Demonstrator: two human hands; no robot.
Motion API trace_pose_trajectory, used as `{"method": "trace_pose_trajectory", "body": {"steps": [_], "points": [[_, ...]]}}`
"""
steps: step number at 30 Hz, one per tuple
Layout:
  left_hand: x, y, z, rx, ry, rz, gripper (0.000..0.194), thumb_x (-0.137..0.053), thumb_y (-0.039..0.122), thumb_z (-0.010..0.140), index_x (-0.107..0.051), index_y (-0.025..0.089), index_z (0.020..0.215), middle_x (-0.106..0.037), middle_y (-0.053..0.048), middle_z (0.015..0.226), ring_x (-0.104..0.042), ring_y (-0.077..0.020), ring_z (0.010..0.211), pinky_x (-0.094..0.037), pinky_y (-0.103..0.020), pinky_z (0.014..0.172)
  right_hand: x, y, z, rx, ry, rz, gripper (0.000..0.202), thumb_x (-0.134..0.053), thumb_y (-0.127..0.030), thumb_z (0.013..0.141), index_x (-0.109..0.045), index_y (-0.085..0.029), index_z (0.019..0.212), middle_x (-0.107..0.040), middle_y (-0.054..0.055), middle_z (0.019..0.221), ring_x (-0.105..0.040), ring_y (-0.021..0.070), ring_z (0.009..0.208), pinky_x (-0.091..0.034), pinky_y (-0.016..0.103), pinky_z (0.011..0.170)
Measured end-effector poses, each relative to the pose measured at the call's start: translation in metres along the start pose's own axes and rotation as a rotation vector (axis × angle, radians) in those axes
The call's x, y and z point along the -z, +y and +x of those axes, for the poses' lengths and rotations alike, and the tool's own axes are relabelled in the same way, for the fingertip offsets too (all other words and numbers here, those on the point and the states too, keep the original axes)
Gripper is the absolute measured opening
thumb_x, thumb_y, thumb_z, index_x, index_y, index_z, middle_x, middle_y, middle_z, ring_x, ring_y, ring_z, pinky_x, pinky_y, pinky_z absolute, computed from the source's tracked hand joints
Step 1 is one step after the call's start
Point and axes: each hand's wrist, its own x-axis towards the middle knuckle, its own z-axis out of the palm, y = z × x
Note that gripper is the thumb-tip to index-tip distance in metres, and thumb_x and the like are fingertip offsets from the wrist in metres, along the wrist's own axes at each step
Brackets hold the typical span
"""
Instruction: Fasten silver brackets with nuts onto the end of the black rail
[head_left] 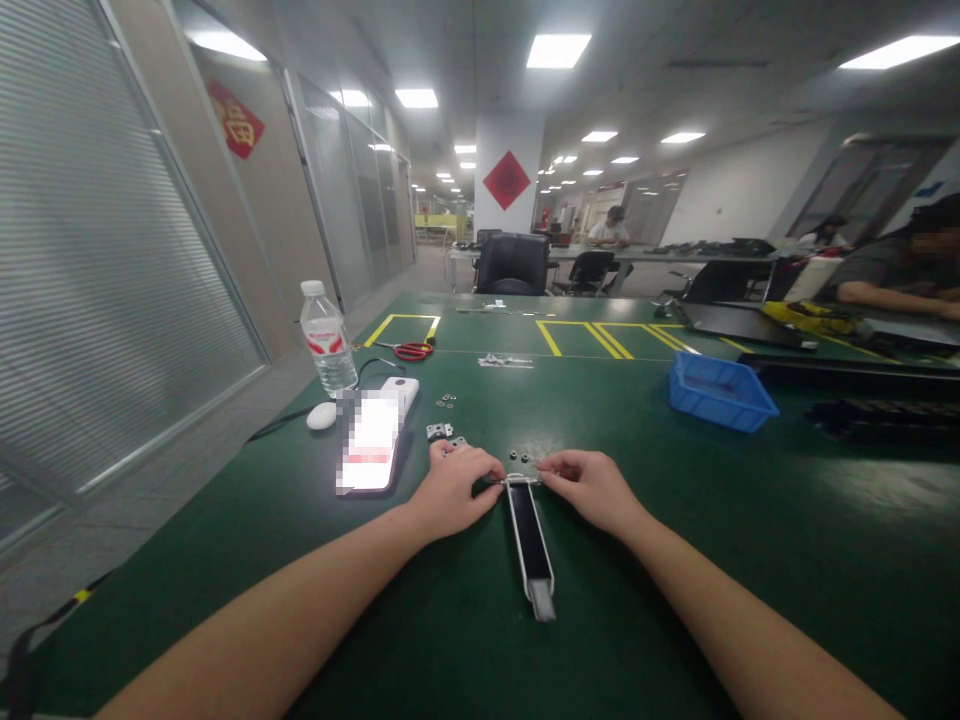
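Observation:
A long narrow white-edged frame with a black inside (531, 535) lies on the green table, pointing towards me. A grey tab (543, 603) sticks out of its near end. At its far end a thin metal rod (520, 481) crosses the frame. My left hand (459, 488) pinches the rod's left end between thumb and fingers. My right hand (596, 490) is closed at the rod's right end, its fingertips pressed together. Two small nuts (520, 456) lie just beyond the frame. Small metal brackets (439, 432) sit behind my left hand, partly hidden by it.
To the left are a phone (371, 440), a white oval object (322, 416) and a water bottle (328, 345). Red-handled scissors (413, 351) and small rings (446, 400) lie farther back. A blue bin (721, 392) stands at right. A person (900, 260) sits at the far right.

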Motion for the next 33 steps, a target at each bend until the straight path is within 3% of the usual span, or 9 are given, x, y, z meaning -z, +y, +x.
{"method": "trace_pose_trajectory", "body": {"steps": [13,33], "points": [[-0.0037,-0.0047,-0.0005,-0.013,-0.002,0.018,0.009,-0.050,0.025,0.087,-0.058,0.023,0.091,-0.065,0.003,0.091,-0.055,-0.0167,0.090,-0.019,-0.039,0.088,0.0017,0.0014,-0.0005,0.050,-0.071,-0.024,0.019,-0.057,-0.023,0.079,-0.072,-0.016,0.088,-0.072,0.004,0.079,-0.063,0.0157,0.067,-0.047,0.027,0.064],[-0.0036,-0.0047,-0.0009,-0.019,0.000,0.019,0.009,-0.050,0.023,0.086,-0.057,0.022,0.091,-0.065,0.002,0.090,-0.055,-0.0175,0.090,-0.020,-0.039,0.088,0.0023,0.0017,-0.0011,0.084,-0.063,-0.031,0.020,-0.056,-0.025,0.077,-0.072,-0.017,0.086,-0.068,0.003,0.070,-0.056,0.0135,0.059,-0.042,0.025,0.056]]}}
